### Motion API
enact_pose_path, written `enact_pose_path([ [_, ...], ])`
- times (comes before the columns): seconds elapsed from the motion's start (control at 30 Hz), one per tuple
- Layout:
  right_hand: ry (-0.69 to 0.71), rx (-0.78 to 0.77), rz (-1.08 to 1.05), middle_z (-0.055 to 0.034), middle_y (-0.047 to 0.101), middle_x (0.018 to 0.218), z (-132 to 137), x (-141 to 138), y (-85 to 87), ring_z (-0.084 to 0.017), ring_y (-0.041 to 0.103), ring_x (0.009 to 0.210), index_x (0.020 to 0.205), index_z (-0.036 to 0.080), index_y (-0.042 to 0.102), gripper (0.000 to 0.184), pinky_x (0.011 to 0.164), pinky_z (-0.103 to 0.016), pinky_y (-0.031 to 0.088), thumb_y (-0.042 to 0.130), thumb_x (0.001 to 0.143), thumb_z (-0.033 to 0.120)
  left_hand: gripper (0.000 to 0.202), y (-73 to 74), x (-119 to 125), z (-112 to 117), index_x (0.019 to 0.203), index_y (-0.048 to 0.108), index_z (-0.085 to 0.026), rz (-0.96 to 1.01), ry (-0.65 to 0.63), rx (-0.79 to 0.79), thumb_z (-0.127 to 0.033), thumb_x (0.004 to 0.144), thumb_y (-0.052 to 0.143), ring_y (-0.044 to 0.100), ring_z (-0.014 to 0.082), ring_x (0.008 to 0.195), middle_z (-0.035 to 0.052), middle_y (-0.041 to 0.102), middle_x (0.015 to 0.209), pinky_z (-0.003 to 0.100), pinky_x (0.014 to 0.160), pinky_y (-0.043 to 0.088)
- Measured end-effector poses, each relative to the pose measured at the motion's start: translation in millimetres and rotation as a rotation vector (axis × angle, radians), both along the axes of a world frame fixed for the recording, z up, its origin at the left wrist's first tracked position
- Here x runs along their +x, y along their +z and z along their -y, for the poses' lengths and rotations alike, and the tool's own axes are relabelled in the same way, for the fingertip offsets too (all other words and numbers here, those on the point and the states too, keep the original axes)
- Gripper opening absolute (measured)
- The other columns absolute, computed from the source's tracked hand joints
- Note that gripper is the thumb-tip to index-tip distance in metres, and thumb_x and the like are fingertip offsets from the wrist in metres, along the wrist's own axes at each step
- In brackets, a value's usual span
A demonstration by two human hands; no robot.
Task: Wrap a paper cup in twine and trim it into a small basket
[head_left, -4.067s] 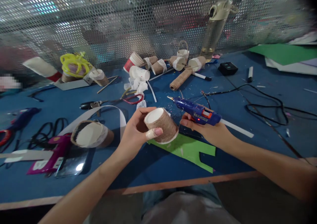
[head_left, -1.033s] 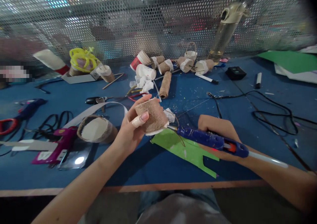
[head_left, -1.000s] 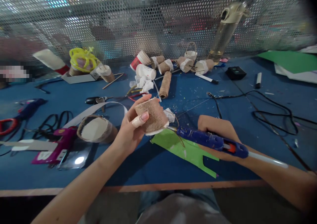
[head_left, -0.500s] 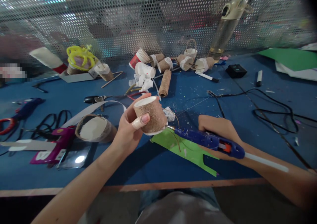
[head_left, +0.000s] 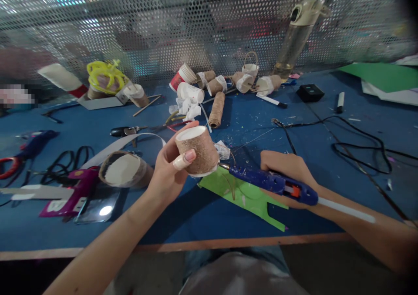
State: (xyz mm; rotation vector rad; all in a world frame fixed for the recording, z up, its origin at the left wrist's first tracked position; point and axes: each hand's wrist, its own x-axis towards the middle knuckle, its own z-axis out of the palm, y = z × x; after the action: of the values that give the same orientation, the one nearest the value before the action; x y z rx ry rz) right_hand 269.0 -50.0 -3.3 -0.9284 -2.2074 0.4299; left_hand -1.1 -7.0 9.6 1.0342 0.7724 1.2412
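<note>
The left hand [head_left: 170,171] is closed around a small white cup wrapped in brown twine [head_left: 200,155]; the thumb, which wears a pale band, presses on its front side. This cup is held above the middle part of the blue desk [head_left: 176,232], tilted, with its white mouth turned upward and to the left.

The right hand [head_left: 290,171] is gripping a dark blue glue gun with an orange-red part [head_left: 251,175]. Its metal nozzle is at the lower white rim of the cup; whether it touches, I cannot tell surely. A long whitish glue stick [head_left: 346,210] comes out from the back end of the gun.

Below, toward the front edge of the desk, lies a flat light green cut sheet [head_left: 241,199]. Toward the left edge there is a purple glue gun [head_left: 76,186]. Near the back edge are a roll of brown twine [head_left: 217,110] and a tall transparent bottle with a cream lid [head_left: 298,38].
</note>
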Motion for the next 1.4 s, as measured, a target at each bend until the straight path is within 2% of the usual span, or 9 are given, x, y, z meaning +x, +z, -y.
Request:
enact_pose_path([
  [0.23,0.053,0.016,-0.003,0.0064,0.039,0.071,0,-1,-1.8,-0.010,0.036,0.056,0.080,0.024,0.037,0.027,0.052,-0.023,0.025,0.063,0.076,0.017,0.046,-0.8,0,2,0.114,0.074,-0.024,-0.021,-0.020,0.011,-0.036,0.072,0.087,0.067,0.0250,0.111,0.0048,0.074,0.118,0.032,0.092,0.057],
  [0.53,-0.005,-0.031,-0.001,0.0054,0.040,0.071,1,-2,0.1,-0.010,0.036,0.057,0.077,0.024,0.035,0.028,0.053,-0.024,0.025,0.060,0.072,0.012,0.043,0.2,-1,2,0.116,0.075,-0.024,-0.009,-0.023,0.002,-0.041,0.077,0.081,0.064,0.0334,0.121,0.0067,0.075,0.118,0.042,0.098,0.057],
  [0.73,0.003,-0.070,-0.007,0.0054,0.041,0.070,3,-2,1.3,-0.010,0.033,0.056,0.076,0.024,0.035,0.028,0.054,-0.025,0.025,0.060,0.076,0.014,0.042,-1.5,-1,2,0.116,0.076,-0.022,-0.007,-0.039,-0.001,-0.039,0.078,0.080,0.064,0.0317,0.122,0.0069,0.075,0.120,0.038,0.097,0.057],
  [0.87,0.062,-0.084,-0.053,0.0055,0.043,0.070,0,-2,0.5,-0.010,0.037,0.058,0.076,0.024,0.037,0.028,0.054,-0.026,0.027,0.063,0.075,0.014,0.045,-1.5,-2,0,0.120,0.074,-0.022,0.000,-0.046,-0.010,-0.039,0.079,0.079,0.064,0.0329,0.122,0.0076,0.075,0.119,0.040,0.099,0.057],
  [0.93,0.036,-0.105,-0.077,0.0056,0.043,0.069,-2,-2,0.3,-0.009,0.039,0.058,0.074,0.023,0.038,0.026,0.055,-0.026,0.028,0.062,0.076,0.014,0.044,-2.0,-3,-1,0.119,0.074,-0.023,0.004,-0.049,-0.025,-0.040,0.079,0.079,0.064,0.0336,0.123,0.0074,0.075,0.118,0.042,0.100,0.056],
  [1.07,-0.156,-0.239,-0.142,0.0050,0.046,0.064,-4,-5,0.8,-0.010,0.044,0.057,0.068,0.022,0.044,0.022,0.054,-0.026,0.032,0.062,0.077,0.013,0.043,-3.1,-3,-2,0.115,0.075,-0.022,0.001,-0.049,-0.044,-0.045,0.079,0.078,0.065,0.0343,0.121,0.0080,0.075,0.119,0.042,0.096,0.058],
  [1.17,-0.264,-0.423,-0.314,0.0045,0.050,0.061,-2,-10,2.2,-0.011,0.050,0.055,0.069,0.022,0.051,0.021,0.052,-0.026,0.039,0.066,0.083,0.020,0.040,-4.0,-1,-1,0.114,0.075,-0.023,-0.002,-0.043,-0.064,-0.042,0.079,0.080,0.068,0.0303,0.113,0.0069,0.075,0.119,0.036,0.090,0.059],
  [1.27,-0.237,-0.588,-0.511,0.0020,0.065,0.071,2,-17,2.9,-0.016,0.065,0.066,0.080,0.025,0.062,0.015,0.062,-0.030,0.053,0.076,0.082,0.030,0.041,-5.7,2,-1,0.115,0.075,-0.024,-0.011,-0.032,-0.073,-0.037,0.077,0.084,0.070,0.0246,0.108,0.0052,0.074,0.120,0.029,0.086,0.058],
  [1.4,-0.095,-0.773,-0.678,-0.0013,0.075,0.097,7,-29,0.5,-0.024,0.074,0.094,0.098,0.030,0.066,0.028,0.084,-0.040,0.061,0.084,0.076,0.033,0.052,-8.2,6,0,0.123,0.070,-0.024,-0.057,0.025,-0.060,-0.034,0.075,0.086,0.066,0.0251,0.116,0.0062,0.071,0.125,0.030,0.094,0.055],
])
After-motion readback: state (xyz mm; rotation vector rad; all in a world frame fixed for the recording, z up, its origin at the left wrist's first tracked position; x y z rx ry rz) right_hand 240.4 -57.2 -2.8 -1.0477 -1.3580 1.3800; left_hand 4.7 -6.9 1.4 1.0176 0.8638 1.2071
